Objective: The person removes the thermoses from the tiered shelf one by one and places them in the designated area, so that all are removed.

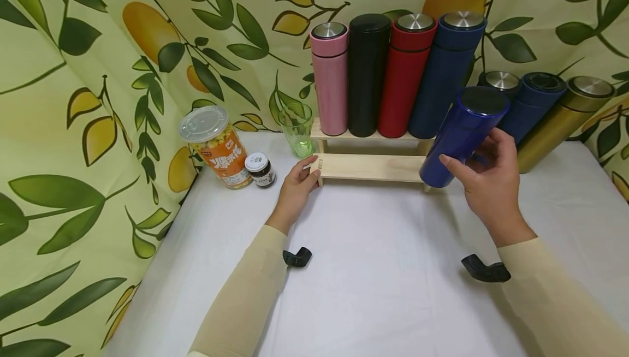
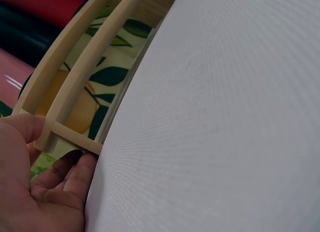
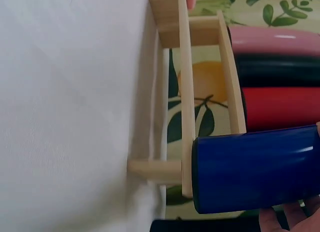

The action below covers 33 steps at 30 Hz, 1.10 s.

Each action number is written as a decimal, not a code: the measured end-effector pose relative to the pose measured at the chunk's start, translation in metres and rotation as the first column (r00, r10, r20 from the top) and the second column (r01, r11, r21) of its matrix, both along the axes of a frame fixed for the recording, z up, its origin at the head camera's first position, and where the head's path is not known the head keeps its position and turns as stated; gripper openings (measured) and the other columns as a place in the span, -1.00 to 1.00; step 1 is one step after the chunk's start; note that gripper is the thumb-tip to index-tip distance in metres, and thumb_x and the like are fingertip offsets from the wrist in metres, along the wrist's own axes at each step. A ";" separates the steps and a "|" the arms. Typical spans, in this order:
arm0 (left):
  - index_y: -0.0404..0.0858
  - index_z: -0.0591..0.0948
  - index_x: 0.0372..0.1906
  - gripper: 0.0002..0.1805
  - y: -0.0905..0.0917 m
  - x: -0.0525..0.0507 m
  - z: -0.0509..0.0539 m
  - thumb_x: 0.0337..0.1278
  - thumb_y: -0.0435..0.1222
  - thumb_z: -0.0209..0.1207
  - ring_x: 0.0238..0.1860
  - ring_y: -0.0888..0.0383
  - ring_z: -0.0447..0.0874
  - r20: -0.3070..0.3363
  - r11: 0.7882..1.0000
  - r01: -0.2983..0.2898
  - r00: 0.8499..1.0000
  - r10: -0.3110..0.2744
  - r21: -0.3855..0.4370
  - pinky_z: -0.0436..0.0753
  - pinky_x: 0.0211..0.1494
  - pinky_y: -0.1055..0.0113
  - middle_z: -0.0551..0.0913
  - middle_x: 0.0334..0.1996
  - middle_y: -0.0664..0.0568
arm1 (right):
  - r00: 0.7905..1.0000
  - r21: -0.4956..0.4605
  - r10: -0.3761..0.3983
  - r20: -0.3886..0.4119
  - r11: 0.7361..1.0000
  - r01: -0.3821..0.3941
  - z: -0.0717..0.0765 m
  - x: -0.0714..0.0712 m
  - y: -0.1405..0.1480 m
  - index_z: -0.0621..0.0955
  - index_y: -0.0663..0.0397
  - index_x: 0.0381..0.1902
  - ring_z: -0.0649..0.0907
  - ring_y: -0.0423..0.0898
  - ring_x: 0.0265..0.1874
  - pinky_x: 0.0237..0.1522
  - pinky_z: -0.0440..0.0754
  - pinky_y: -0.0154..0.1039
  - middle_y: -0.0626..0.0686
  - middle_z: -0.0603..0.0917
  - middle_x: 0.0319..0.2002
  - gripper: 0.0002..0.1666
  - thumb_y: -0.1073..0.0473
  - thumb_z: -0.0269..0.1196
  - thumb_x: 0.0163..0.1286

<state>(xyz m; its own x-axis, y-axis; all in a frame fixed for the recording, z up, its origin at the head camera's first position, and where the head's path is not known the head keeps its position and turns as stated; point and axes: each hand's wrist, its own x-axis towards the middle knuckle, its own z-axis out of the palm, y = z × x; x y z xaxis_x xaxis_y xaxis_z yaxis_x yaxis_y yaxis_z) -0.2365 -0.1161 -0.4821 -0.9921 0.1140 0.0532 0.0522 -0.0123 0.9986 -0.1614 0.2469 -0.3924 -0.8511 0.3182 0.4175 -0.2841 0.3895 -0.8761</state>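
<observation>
From my distant post I watch the person's right hand (image 1: 497, 185) hold a glossy cobalt-blue cylindrical flask with a dark lid (image 1: 459, 138), thumb and fingers spread wide and curled around its sides. The flask tilts, its lid toward the right, with its base at the right end of the lower tier of a pale wooden two-tier rack (image 1: 368, 167); I cannot tell whether base and board touch. At the opposite end, the left hand (image 1: 296, 183) is partly closed, thumb and fingers pinching the lower tier's left edge.

Along the upper tier, I count four tall cylindrical flasks, left to right: a pink one with a silver-topped lid (image 1: 331, 89), an all-black one (image 1: 367, 78), a red one with a silver-topped lid (image 1: 407, 81) and a navy-blue one with a silver-topped lid (image 1: 446, 76). A gold metallic flask (image 1: 565, 122) stands among three more at right. To the rack's left, I see a clear green drinking glass (image 1: 298, 133), a small dark jar with a white lid (image 1: 260, 170) and an orange-labelled clear plastic tub of yellow snacks (image 1: 218, 147), all on a white-covered table (image 1: 363, 269).
</observation>
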 end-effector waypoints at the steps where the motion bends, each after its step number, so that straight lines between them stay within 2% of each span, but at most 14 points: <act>1: -0.16 0.55 0.55 -0.51 0.000 0.000 0.000 0.66 -0.36 0.20 0.31 -0.07 0.66 0.000 1.000 -0.001 1.000 0.001 -0.002 0.72 0.27 0.18 0.64 0.33 -0.26 | 1.000 0.006 -0.005 -0.003 1.000 0.005 0.000 0.001 0.003 0.36 -0.09 0.61 0.56 -0.06 0.25 0.30 0.61 -0.28 -0.14 0.49 0.32 0.00 0.45 0.53 0.32; 6: -0.15 0.55 0.55 -0.51 0.000 0.000 -0.001 0.67 -0.35 0.20 0.32 -0.06 0.66 0.002 1.000 0.002 1.000 -0.002 -0.007 0.71 0.27 0.19 0.63 0.34 -0.26 | 0.999 0.037 -0.041 0.016 0.999 0.040 0.000 0.006 0.017 0.35 -0.15 0.62 0.57 -0.07 0.25 0.28 0.63 -0.30 -0.15 0.50 0.32 0.02 0.43 0.54 0.34; 13: -0.11 0.56 0.54 -0.52 -0.001 0.001 -0.002 0.67 -0.33 0.21 0.33 -0.04 0.65 0.013 1.000 -0.002 1.000 0.002 -0.009 0.71 0.28 0.19 0.62 0.36 -0.23 | 0.986 0.065 -0.144 0.088 0.988 0.139 0.003 0.014 0.034 0.30 -0.19 0.65 0.55 -0.15 0.27 0.31 0.59 -0.32 -0.21 0.47 0.33 0.01 0.36 0.52 0.41; 21: -0.14 0.56 0.54 -0.52 0.001 0.003 0.000 0.66 -0.36 0.20 0.31 -0.06 0.66 0.020 1.000 -0.005 1.000 0.005 0.003 0.71 0.28 0.17 0.64 0.33 -0.25 | 0.966 0.005 -0.232 0.114 0.972 0.233 0.002 0.019 0.059 0.34 -0.18 0.63 0.53 -0.27 0.22 0.24 0.56 -0.44 -0.22 0.48 0.30 -0.04 0.33 0.52 0.40; 25: -0.14 0.56 0.54 -0.52 0.002 0.002 0.000 0.66 -0.37 0.20 0.32 -0.06 0.66 0.019 1.000 -0.005 1.000 0.005 0.006 0.71 0.28 0.17 0.64 0.33 -0.25 | 0.944 0.028 -0.292 0.155 0.956 0.291 -0.001 0.022 0.072 0.30 -0.24 0.65 0.49 -0.32 0.23 0.32 0.51 -0.42 -0.27 0.45 0.31 -0.05 0.24 0.50 0.46; 33: -0.14 0.56 0.54 -0.51 0.002 0.001 -0.001 0.66 -0.36 0.21 0.32 -0.06 0.66 0.013 1.000 -0.003 1.000 0.003 -0.002 0.71 0.27 0.17 0.63 0.35 -0.25 | 0.880 0.087 -0.404 0.249 0.915 0.395 -0.010 0.030 0.095 0.21 -0.36 0.69 0.40 -0.35 0.35 0.47 0.31 -0.39 -0.25 0.37 0.46 -0.10 0.11 0.39 0.58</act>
